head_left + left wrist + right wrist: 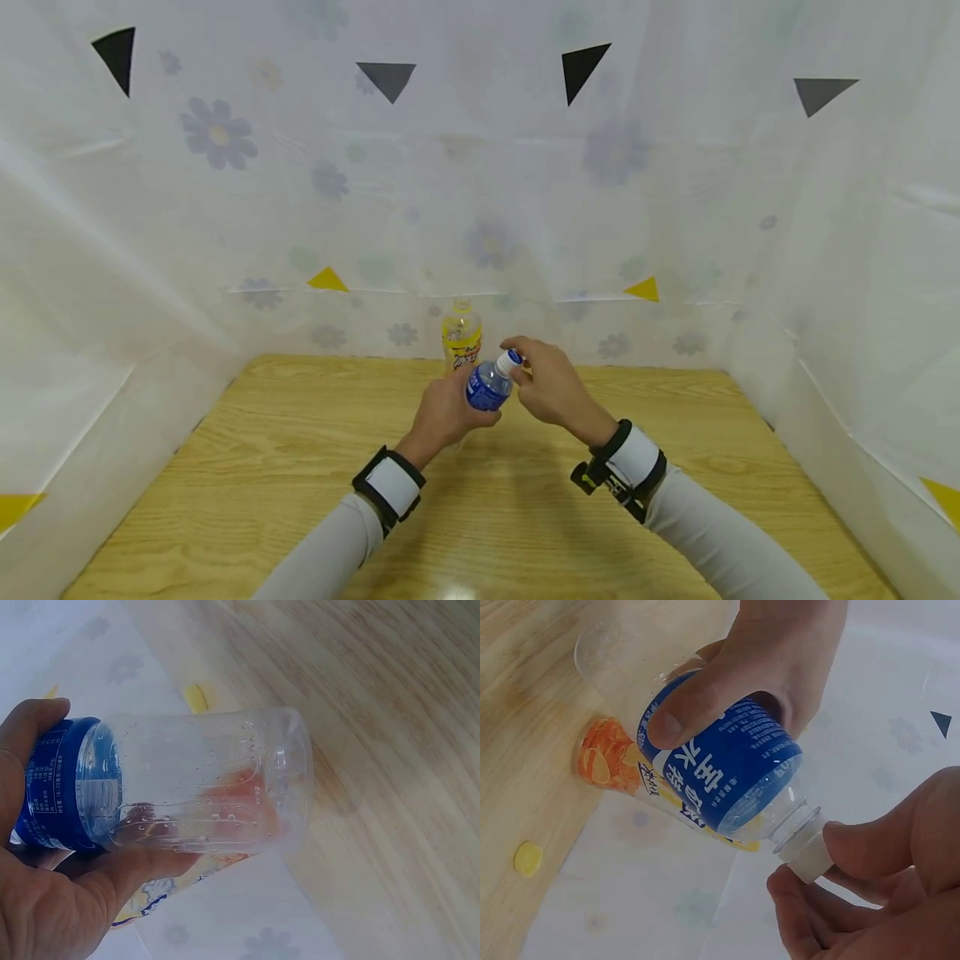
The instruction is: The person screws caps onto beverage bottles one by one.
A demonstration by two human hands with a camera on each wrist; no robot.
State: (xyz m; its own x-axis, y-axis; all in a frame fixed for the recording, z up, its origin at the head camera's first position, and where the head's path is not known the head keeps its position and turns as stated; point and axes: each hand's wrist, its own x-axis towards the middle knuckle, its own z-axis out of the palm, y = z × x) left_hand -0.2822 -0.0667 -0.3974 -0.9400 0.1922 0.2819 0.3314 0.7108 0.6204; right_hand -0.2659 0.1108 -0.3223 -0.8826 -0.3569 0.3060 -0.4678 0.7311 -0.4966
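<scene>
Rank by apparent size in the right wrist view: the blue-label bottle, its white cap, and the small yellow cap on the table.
1. Blue-label bottle, largest by far.
2. White cap, partly covered by the right hand's fingers.
3. Yellow cap, looks slightly smaller, but it lies farther from the camera, so that's unsure.

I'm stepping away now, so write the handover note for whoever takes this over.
Left hand: grips the clear plastic water bottle with the blue label, held tilted above the wooden table.
Right hand: pinches the bottle's white screw cap.
Behind them: a yellow-labelled drink bottle stands uncapped; a small yellow cap lies on the table.
Done: bottle lifted, cap gripped.
Left: likely removing the white cap, still on the neck.
</scene>
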